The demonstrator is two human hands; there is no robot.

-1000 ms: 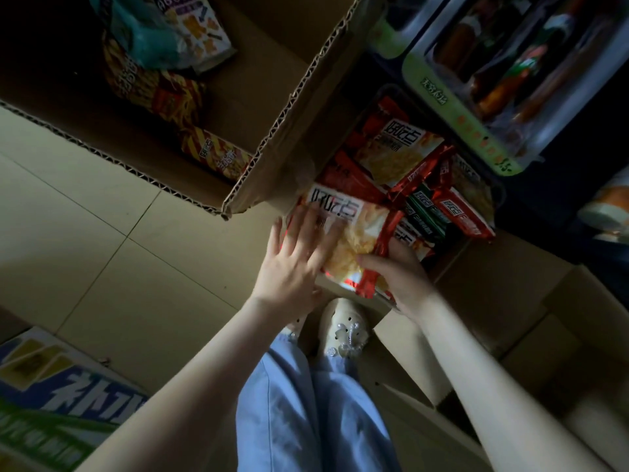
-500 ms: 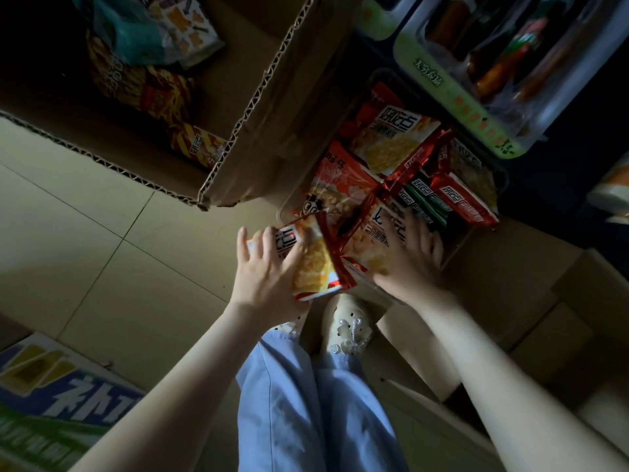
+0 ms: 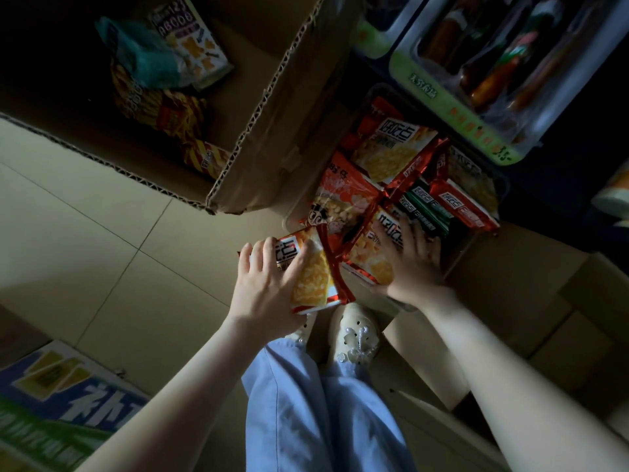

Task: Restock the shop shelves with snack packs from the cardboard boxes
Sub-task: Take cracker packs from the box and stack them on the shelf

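1. On the shop floor, low beside the shelving, a person leans over a clear bin [image 3: 483, 233] crammed with snack packs; the left hand [image 3: 269, 291] curls round one red-and-yellow pack [image 3: 313, 277] at the bin's near corner, while the right hand [image 3: 412, 264] lies with fingers spread flat on a neighbouring pack [image 3: 371, 264].

2. The likely risk: the held pack is gripped by one side only, and its slick film could slide out over the tiled floor [image 3: 102, 250]. The bin looks overfilled, so pressing in one more may tip the leaning green and red packs [image 3: 439, 209] over the far edge.

3. The snack packs are glossy, puffed pouches with crimped red seams, lying overlapped at mixed angles; dim light hides finer print.

4. More stock waits in the open cardboard box [image 3: 258, 107] just behind.
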